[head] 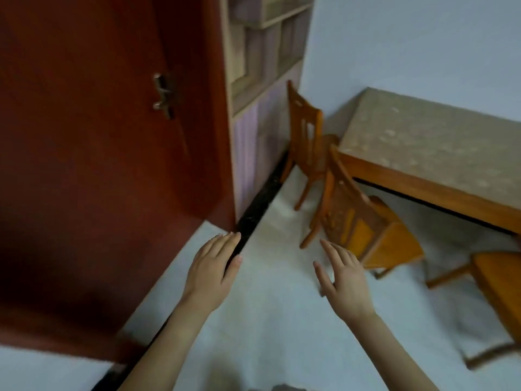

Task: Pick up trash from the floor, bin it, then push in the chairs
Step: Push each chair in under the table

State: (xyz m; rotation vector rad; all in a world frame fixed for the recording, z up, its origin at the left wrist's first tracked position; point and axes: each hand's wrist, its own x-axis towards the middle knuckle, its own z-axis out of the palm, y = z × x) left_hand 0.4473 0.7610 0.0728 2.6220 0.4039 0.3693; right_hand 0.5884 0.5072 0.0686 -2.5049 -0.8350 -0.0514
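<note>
Three wooden chairs stand by a long table [428,190] with a speckled beige top. The far chair [306,136] is near the corner, its seat partly under the table's end. The middle chair [366,227] stands out from the table's long side, its back toward me. A third chair [499,280] shows partly at the right edge. My left hand [211,269] and my right hand [342,277] are held out low over the pale floor, fingers apart, holding nothing. My right hand is just short of the middle chair's back. No trash or bin is visible.
A dark red door [93,165] stands open on the left, with a metal handle [163,95]. A shelf unit [262,66] rises behind it against the wall. A black strip [259,204] runs along the floor at the wall's base. The picture is blurred.
</note>
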